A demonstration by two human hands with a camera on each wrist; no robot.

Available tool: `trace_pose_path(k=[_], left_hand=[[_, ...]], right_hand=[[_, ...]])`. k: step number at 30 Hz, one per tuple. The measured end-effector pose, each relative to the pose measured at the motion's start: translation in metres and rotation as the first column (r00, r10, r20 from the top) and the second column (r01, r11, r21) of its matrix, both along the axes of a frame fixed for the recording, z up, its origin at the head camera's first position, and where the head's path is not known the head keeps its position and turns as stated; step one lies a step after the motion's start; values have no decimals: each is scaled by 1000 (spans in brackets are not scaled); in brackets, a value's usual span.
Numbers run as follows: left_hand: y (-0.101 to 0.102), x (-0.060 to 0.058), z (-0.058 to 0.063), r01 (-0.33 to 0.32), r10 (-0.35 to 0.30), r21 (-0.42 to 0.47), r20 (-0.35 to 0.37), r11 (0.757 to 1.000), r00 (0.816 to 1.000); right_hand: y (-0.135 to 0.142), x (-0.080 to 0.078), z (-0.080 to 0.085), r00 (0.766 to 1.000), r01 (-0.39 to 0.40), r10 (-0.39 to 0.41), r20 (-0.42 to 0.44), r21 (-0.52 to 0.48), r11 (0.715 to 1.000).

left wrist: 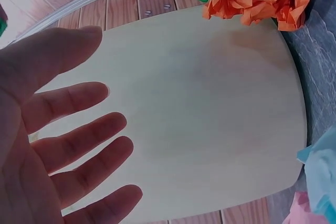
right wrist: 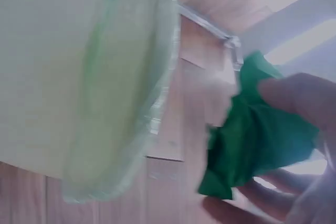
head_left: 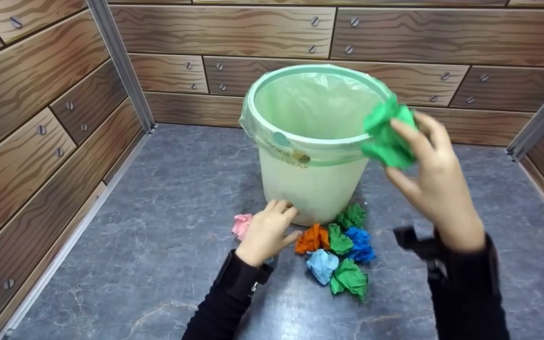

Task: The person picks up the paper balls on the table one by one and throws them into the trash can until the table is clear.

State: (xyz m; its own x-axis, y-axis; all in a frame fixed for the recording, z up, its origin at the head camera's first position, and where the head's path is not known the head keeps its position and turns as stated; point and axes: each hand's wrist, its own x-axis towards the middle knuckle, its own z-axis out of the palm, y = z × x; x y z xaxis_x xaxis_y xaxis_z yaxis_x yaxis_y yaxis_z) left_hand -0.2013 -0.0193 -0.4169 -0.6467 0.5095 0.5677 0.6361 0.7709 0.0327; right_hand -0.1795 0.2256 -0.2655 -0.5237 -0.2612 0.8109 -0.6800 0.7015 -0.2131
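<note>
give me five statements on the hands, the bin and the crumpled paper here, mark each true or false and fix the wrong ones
1. The right hand holds a crumpled green paper. True.
2. The left hand is clenched into a fist. False: its fingers are spread apart and it holds nothing.
3. A translucent green bag lines the bin. True.
4. The bin lies tipped on its side. False: it stands upright on the grey floor.
5. Every paper on the floor is green. False: an orange paper and a pink paper, among others, lie there too.
</note>
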Motion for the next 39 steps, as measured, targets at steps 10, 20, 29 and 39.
trace_pose_path(k=[10, 20, 29, 39], left_hand=[[-2, 1, 1, 0, 0, 2, 13, 1000, 1000], [-2, 1, 2, 1, -1, -5, 4, 1000, 1000], [-3, 1, 3, -3, 3, -14, 15, 1000, 1000], [-2, 1, 3, -7, 8, -21, 25, 1000, 1000]], right_hand=[[-14, -47, 17, 986, 19, -11, 165, -46, 999], [-17, -45, 13, 977, 23, -20, 212, -12, 1000], [-13, -30, 7, 993, 26, -29, 118, 28, 999], [-5, 10, -43, 998, 9, -11, 59, 31, 999]])
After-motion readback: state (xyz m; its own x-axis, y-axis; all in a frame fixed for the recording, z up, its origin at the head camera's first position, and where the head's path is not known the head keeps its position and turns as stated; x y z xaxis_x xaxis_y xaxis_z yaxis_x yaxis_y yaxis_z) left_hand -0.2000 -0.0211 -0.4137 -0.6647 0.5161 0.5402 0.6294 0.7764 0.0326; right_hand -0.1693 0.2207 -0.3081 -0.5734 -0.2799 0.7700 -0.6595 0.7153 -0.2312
